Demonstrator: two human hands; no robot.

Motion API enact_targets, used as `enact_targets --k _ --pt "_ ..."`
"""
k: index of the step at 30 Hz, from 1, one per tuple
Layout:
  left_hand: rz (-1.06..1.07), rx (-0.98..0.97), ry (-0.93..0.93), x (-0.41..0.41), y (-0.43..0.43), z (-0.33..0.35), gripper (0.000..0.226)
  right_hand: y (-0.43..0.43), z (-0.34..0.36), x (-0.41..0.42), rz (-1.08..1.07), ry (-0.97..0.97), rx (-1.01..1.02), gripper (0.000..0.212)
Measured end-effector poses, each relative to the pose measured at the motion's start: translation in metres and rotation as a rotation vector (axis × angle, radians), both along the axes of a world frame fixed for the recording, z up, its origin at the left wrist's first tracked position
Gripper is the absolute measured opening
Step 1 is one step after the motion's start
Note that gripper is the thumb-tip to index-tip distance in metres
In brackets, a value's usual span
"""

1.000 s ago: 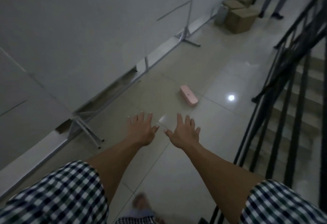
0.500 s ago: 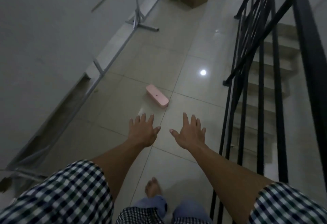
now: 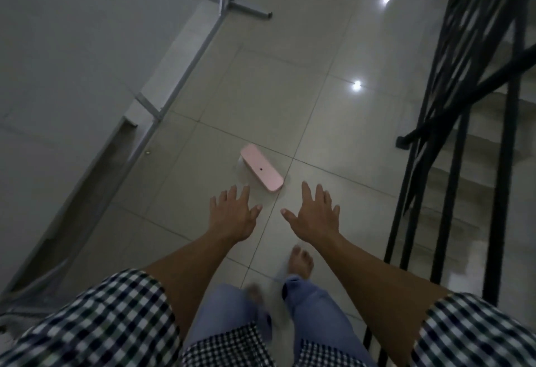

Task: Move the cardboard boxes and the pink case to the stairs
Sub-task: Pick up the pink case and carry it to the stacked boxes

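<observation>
Head view, sweeping left to right: a grey wall panel [image 3: 72, 47] on a metal frame, then pale floor tiles [image 3: 275, 62]. The left hand [image 3: 232, 216] hovers palm down, fingers spread, holding nothing. Just beyond it, the pink case [image 3: 262, 167] lies flat on the floor (angled across a tile seam), untouched. The right hand [image 3: 314, 217] is equally splayed and empty. Far right, black railing [image 3: 452, 149] and the stairs [image 3: 522, 146] behind it.

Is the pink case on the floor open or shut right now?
Shut, as far as shows: the oblong pink case lies on the tiled floor with its lid flush, no gap visible. Neither hand touches it.
</observation>
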State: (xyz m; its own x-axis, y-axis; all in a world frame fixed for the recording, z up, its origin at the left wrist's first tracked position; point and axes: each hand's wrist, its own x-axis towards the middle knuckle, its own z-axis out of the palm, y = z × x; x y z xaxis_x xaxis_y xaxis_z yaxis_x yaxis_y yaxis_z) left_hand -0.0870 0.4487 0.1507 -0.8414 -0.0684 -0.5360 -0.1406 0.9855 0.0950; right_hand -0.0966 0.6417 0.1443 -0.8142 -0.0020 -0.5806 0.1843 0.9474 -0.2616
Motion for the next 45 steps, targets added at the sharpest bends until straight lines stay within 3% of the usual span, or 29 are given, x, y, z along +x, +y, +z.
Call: enact_targets --k 10,15,20,26,29,37,41,45 --pt "0.397 0.125 -0.067 -0.127 -0.02 -0.153 0.069 -0.042 -0.149 -0.175 0.133 0.0 0.017 0.091" --pt "0.556 0.168 -0.178 -0.156 -0.035 -0.278 0.07 -0.067 -0.279 -0.212 0.159 -0.081 0.007 0.091" --pt "0.66 0.217 -0.163 -0.197 -0.048 -0.4 0.07 -0.084 -0.404 -0.244 0.229 -0.086 0.009 0.093" --pt "0.802 0.266 -0.172 -0.211 -0.039 -0.5 0.07 -0.094 -0.497 -0.25 0.228 -0.09 -0.014 0.116" --pt "0.822 0.297 -0.162 -0.209 -0.031 -0.526 0.068 -0.101 -0.528 -0.248 0.24 -0.082 -0.017 0.124" --pt "0.891 0.379 -0.102 -0.219 -0.037 -0.551 0.069 -0.11 -0.556 -0.242 0.224 0.01 0.02 0.12" --pt "1.007 0.472 -0.078 -0.234 -0.046 -0.531 0.072 -0.113 -0.534 -0.254 0.251 0.017 0.021 0.123" --pt "1.105 0.529 -0.067 -0.237 -0.05 -0.472 0.073 -0.12 -0.466 -0.261 0.268 0.033 0.003 0.126"
